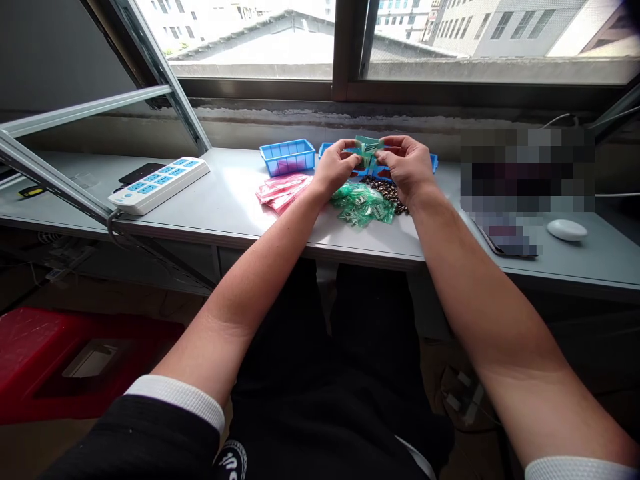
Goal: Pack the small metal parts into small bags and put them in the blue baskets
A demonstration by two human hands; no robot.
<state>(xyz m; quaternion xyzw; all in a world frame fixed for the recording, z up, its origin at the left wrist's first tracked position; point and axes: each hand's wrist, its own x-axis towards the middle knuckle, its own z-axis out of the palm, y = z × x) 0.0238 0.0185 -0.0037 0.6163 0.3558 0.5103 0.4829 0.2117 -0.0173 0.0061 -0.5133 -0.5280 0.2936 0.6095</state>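
1. Head view, the centre of attention: a small green packet (369, 147) sits between two bare hands over a tabletop (230, 200), noon pointing away from the wearer. The left hand (336, 165) pinches it from 9 o'clock, the right hand (411, 167) from 3; both touch it, neither nearer. Fingertips stand narrow on the film. Its upper edge runs roughly 9 to 3; with fingers covering it, the long axis cannot be told.

2. Head view, around the grip: a heap of green packets (364, 205) lies at 6 o'clock, small dark pieces (391, 192) at 5, pink packets (280, 193) at 8. One blue basket (288, 159) stands at 9; more blue basketwork (434, 162) shows behind the hands, single or double unclear.

3. Head view, edges and room: the table's front edge passes just beyond the green heap at 6. Sideways room looks widest toward 8 to 9, between pink packets and a power strip (160, 185).
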